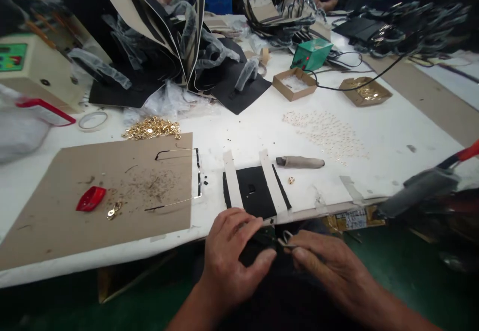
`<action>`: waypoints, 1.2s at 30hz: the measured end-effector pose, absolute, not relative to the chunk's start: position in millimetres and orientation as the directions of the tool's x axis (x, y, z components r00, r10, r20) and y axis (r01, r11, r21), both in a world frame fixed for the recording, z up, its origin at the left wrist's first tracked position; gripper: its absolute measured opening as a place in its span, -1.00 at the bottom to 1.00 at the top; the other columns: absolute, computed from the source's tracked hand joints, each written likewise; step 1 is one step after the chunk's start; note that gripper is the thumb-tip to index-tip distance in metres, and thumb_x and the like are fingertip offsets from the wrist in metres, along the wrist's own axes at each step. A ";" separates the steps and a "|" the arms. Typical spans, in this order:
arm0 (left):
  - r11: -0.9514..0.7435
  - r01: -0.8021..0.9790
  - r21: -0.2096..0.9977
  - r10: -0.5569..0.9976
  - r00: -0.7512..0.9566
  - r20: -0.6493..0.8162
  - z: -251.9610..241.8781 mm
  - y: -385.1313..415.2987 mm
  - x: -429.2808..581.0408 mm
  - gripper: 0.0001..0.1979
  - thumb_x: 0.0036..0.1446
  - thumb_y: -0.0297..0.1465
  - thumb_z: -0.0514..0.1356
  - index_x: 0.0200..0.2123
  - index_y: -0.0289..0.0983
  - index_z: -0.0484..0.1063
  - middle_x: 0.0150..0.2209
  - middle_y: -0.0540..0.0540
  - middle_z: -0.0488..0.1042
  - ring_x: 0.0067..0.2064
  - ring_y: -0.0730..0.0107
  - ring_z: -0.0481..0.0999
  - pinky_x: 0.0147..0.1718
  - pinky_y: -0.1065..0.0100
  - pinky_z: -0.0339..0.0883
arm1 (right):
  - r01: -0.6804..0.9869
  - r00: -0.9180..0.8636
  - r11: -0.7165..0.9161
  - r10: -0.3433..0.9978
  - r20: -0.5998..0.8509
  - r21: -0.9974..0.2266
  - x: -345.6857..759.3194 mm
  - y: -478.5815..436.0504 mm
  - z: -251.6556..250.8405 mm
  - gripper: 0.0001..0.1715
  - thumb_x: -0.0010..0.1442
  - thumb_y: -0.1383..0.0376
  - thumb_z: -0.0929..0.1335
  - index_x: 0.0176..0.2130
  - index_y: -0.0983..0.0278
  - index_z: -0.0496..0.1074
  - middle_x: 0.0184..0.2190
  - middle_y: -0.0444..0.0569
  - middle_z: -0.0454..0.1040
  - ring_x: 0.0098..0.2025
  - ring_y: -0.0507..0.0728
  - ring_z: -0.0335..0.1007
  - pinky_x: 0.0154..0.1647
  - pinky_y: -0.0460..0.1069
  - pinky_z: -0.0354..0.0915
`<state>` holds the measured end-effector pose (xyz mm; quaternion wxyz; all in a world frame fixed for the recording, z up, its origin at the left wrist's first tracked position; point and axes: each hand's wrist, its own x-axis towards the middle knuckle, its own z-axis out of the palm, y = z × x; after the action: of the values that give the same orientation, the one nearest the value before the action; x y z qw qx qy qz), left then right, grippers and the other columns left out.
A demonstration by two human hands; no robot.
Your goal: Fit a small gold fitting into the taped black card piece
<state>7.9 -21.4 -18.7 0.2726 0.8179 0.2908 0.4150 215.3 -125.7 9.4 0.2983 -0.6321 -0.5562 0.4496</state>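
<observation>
My left hand [234,258] is at the front edge of the table, its fingers stretched out and the thumb apart. It lies over a dark piece [264,236] that is mostly hidden and hard to make out. My right hand [331,256] is closed in a pinch on a small looped tool [287,237], whose kind I cannot tell; its tip points at the dark piece. Just beyond the hands, a black sheet [249,181] lies on the table under two pale strips [272,181], with a small black bit on it.
Eyeglasses [198,173], a red dish [91,198] and gold fittings [112,211] lie on brown board [168,221]. Around are a gold hardware pile [153,128], a wrapped tool handle [301,162], cardboard boxes [364,91], a green device [311,54] and black bag panels [243,89]. People sit opposite.
</observation>
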 end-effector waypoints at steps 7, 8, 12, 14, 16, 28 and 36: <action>-0.269 0.208 0.940 0.896 0.413 0.165 0.0 -68.3 42.9 -0.90 0.29 -0.49 0.27 -0.23 -0.19 0.59 -0.29 0.00 0.56 -0.26 0.44 0.58 -0.24 0.40 0.49 | 0.352 -0.148 -0.190 0.956 -0.255 -0.917 216.1 -122.6 7.7 -0.50 0.48 0.00 0.17 -0.25 0.27 0.44 -0.30 -0.07 0.50 -0.26 0.02 0.40 -0.18 -0.11 0.29; -0.281 0.241 0.929 0.898 0.408 0.166 -2.4 -65.4 44.2 -0.91 0.28 -0.47 0.28 -0.22 -0.19 0.59 -0.27 -0.01 0.56 -0.24 0.41 0.58 -0.22 0.37 0.49 | 0.406 -0.154 -0.184 0.952 -0.265 -0.895 221.6 -117.5 10.7 -0.48 0.49 -0.01 0.15 -0.26 0.27 0.41 -0.31 -0.06 0.49 -0.27 0.03 0.39 -0.19 -0.10 0.26; -0.542 0.446 0.713 0.823 0.455 0.341 -16.1 -39.5 36.0 -0.80 0.25 -0.43 0.33 -0.05 -0.25 0.57 -0.11 -0.14 0.56 -0.04 0.22 0.52 -0.01 0.14 0.44 | 0.714 -0.111 -0.157 0.936 -0.333 -0.682 240.7 -84.6 19.6 -0.47 0.50 -0.02 0.09 -0.27 0.26 0.35 -0.41 -0.08 0.43 -0.38 0.03 0.31 -0.30 -0.07 0.05; -0.624 0.519 0.584 0.774 0.515 0.369 -24.2 -26.3 28.6 -0.79 0.26 -0.43 0.32 -0.03 -0.27 0.56 -0.06 -0.18 0.56 0.03 0.14 0.48 0.05 0.06 0.40 | 0.851 -0.077 -0.113 0.939 -0.334 -0.513 243.3 -65.1 20.5 -0.49 0.50 0.01 0.10 -0.25 0.25 0.37 -0.42 -0.07 0.45 -0.41 0.05 0.31 -0.33 -0.04 -0.08; -0.663 0.545 0.513 0.742 0.567 0.357 -32.0 -17.1 22.5 -0.82 0.29 -0.43 0.30 -0.04 -0.26 0.57 -0.04 -0.17 0.56 0.05 0.12 0.46 0.05 0.03 0.37 | 0.931 -0.067 -0.059 0.942 -0.328 -0.361 241.0 -48.4 19.8 -0.52 0.49 0.03 0.11 -0.25 0.24 0.39 -0.40 -0.04 0.49 -0.40 0.08 0.35 -0.34 -0.02 -0.19; -0.683 0.463 0.565 0.716 0.576 0.395 -58.3 0.9 9.5 -0.81 0.30 -0.37 0.30 -0.03 -0.16 0.57 -0.08 -0.09 0.57 0.00 0.12 0.44 -0.02 0.04 0.24 | 0.997 -0.066 0.036 0.839 -0.540 -0.067 213.1 -6.6 18.3 -0.55 0.49 0.09 0.09 -0.13 0.22 0.43 -0.30 0.00 0.57 -0.27 0.19 0.52 -0.35 -0.01 -0.19; -0.677 0.457 0.577 0.719 0.578 0.386 -62.1 2.4 8.3 -0.82 0.31 -0.35 0.29 -0.03 -0.15 0.55 -0.06 -0.06 0.56 0.02 0.13 0.44 -0.01 0.04 0.22 | 0.997 -0.070 0.062 0.813 -0.577 -0.034 208.2 -1.2 21.1 -0.57 0.47 0.12 0.09 -0.20 0.24 0.41 -0.33 0.01 0.54 -0.27 0.20 0.51 -0.34 0.00 -0.25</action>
<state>8.3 2.4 -62.1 0.2129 0.8624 0.3408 0.3079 208.2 -1.2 21.1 -0.2096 -0.6488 -0.6978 0.2195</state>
